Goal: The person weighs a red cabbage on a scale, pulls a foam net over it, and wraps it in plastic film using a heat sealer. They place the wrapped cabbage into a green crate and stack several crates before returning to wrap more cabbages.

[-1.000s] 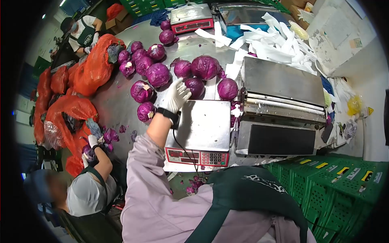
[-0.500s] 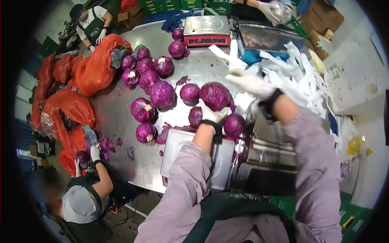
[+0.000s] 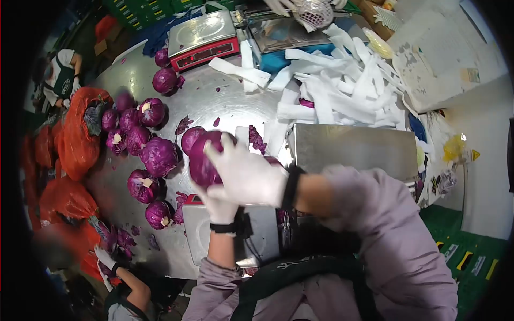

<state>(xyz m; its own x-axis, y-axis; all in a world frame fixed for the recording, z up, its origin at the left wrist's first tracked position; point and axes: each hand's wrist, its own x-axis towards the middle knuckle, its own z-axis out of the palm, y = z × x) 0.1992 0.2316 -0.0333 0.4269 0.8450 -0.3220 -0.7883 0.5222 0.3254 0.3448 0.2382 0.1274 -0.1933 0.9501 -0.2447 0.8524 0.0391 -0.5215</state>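
A large red cabbage point(image 3: 202, 165) is raised over the near side of the metal table. My left hand point(image 3: 220, 207), in a white glove, grips its lower side. Across its right side lies my gloved right hand point(image 3: 249, 174), fingers bent over the top and partly covering the left hand. Behind it sits a smaller red cabbage point(image 3: 191, 138). Another cabbage point(image 3: 272, 160) peeks out beyond my right hand. Beneath my wrists is a scale with a flat metal pan point(image 3: 197, 227).
Several cabbages point(image 3: 159, 157) cover the table's left part, beside orange mesh sacks point(image 3: 80, 142). White foam net sleeves point(image 3: 342, 99) are heaped at right, behind a steel box point(image 3: 353, 150). A red scale point(image 3: 206, 51) stands at the back. Co-workers' gloved hands point(image 3: 105, 258) show at the edges.
My right hand has come from the foam sleeves onto the large cabbage, which is now lifted toward me with my left hand. The view has swung to the right.
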